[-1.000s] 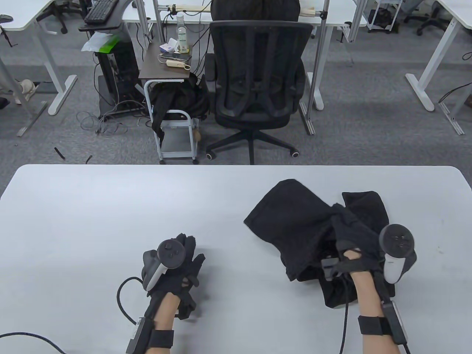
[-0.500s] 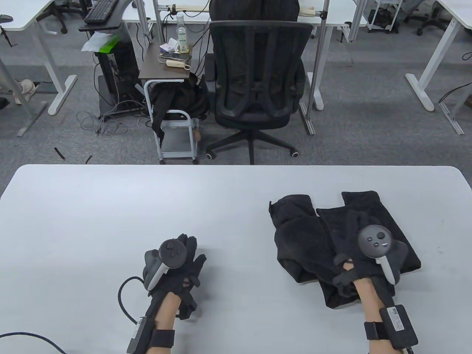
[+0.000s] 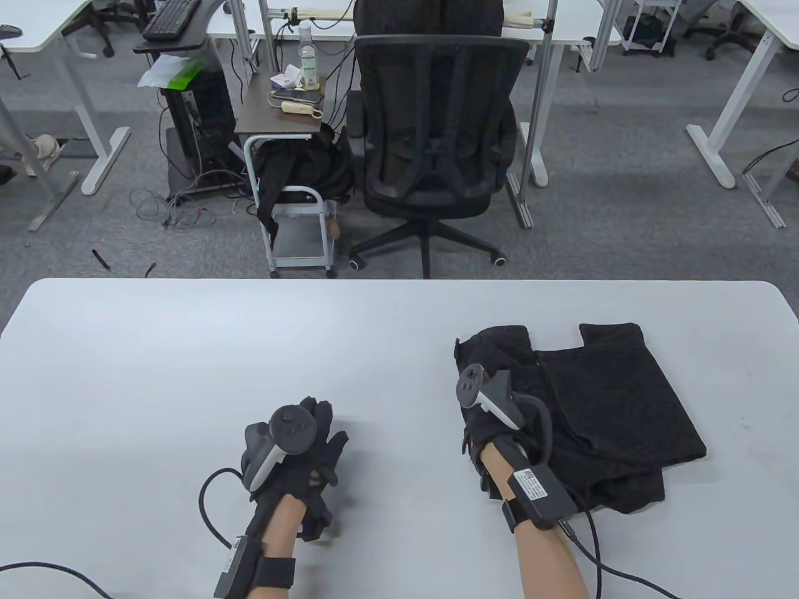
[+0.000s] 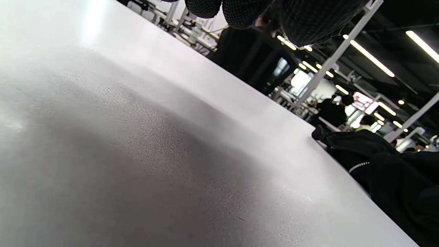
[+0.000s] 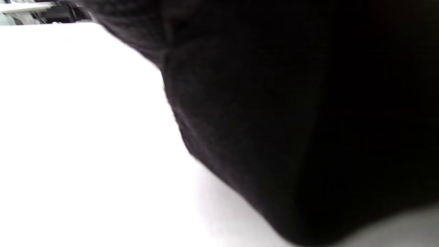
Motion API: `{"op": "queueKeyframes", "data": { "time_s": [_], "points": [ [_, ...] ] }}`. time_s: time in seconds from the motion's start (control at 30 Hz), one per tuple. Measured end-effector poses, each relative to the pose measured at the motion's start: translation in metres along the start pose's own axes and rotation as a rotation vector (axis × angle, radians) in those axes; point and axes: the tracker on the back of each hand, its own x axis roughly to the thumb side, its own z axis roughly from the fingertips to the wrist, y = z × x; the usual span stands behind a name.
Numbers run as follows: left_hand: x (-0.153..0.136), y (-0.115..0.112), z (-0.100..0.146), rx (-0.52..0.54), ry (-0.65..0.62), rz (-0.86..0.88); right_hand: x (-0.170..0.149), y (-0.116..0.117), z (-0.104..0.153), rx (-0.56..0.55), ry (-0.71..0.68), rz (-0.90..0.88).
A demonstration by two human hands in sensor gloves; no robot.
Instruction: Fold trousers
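Office chairs and white desks are standing on grey carpet behind a smooth, pale bench [image 3: 187,349], and the trousers [image 3: 599,405] are lying on its right half in a rough bundle, one flat panel folded over a lumpier heap. Black and matte, with a slightly napped weave, they are looking soft and limp; I judge them light, sagging wherever unsupported and sliding easily on that slick top. Pinching a hem or the corners of a folded edge seems the surest hold. At the bundle's near-left edge the right hand [image 3: 480,430] is resting on the cloth, though whether its fingers are gripping I cannot tell; its wrist view is showing only dark fabric. Well apart, the left hand [image 3: 312,449] is lying idle, loosely curled, holding nothing.
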Motion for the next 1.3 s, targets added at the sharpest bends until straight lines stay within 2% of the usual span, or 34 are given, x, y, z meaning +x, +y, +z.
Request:
{"op": "queueKeyframes", "data": {
  "time_s": [0.03,0.13,0.23,0.33,0.4,0.47,0.57,0.67,0.73,0.8,0.9,0.93,0.97,1.07,1.13,1.17,1.23,1.3],
  "points": [
    [0.000,0.000,0.000,0.000,0.000,-0.002,-0.001,-0.004,0.002,-0.017,-0.017,-0.023],
    [0.001,0.000,-0.001,0.003,-0.003,-0.007,-0.011,-0.026,0.014,-0.088,-0.114,-0.264],
    [0.000,0.000,-0.001,0.007,-0.002,-0.008,-0.026,-0.055,0.028,-0.146,-0.232,-0.627],
    [-0.002,-0.001,-0.002,0.002,0.008,-0.012,-0.044,-0.088,0.045,-0.259,-0.329,-1.032],
    [-0.003,-0.001,-0.002,0.003,0.011,-0.006,-0.058,-0.112,0.059,-0.333,-0.374,-1.193],
    [-0.004,0.000,-0.002,0.008,0.012,-0.005,-0.076,-0.130,0.070,-0.422,-0.406,-1.336],
    [-0.005,-0.001,-0.002,0.004,0.015,-0.004,-0.112,-0.142,0.077,-0.539,-0.353,-1.506],
    [-0.005,-0.002,-0.003,-0.001,0.016,-0.001,-0.150,-0.129,0.076,-0.683,-0.153,-1.413],
    [-0.005,0.000,-0.002,0.007,0.013,0.005,-0.170,-0.111,0.070,-0.704,-0.033,-1.199],
    [-0.005,0.001,-0.002,0.012,0.010,0.012,-0.180,-0.091,0.062,-0.600,0.065,-1.010],
    [-0.004,0.001,-0.002,0.012,0.006,0.011,-0.182,-0.065,0.057,-0.470,0.188,-0.625],
    [-0.003,0.001,-0.002,0.010,0.006,0.009,-0.176,-0.060,0.056,-0.371,0.175,-0.486],
    [-0.003,0.000,-0.002,0.009,0.006,0.009,-0.170,-0.059,0.057,-0.345,0.147,-0.415],
    [-0.003,0.000,-0.002,0.009,0.005,0.006,-0.141,-0.061,0.062,-0.273,-0.022,-0.314],
    [-0.004,0.000,-0.002,0.009,0.008,0.009,-0.107,-0.065,0.073,-0.296,-0.164,-0.198],
    [-0.005,0.000,-0.002,0.008,0.009,0.010,-0.092,-0.063,0.077,-0.242,-0.218,-0.136],
    [-0.006,0.000,-0.002,0.009,0.012,0.015,-0.063,-0.053,0.080,-0.052,-0.279,-0.012],
    [-0.007,0.001,-0.002,0.010,0.013,0.024,-0.045,-0.039,0.077,0.129,-0.216,0.194]
  ]
}}
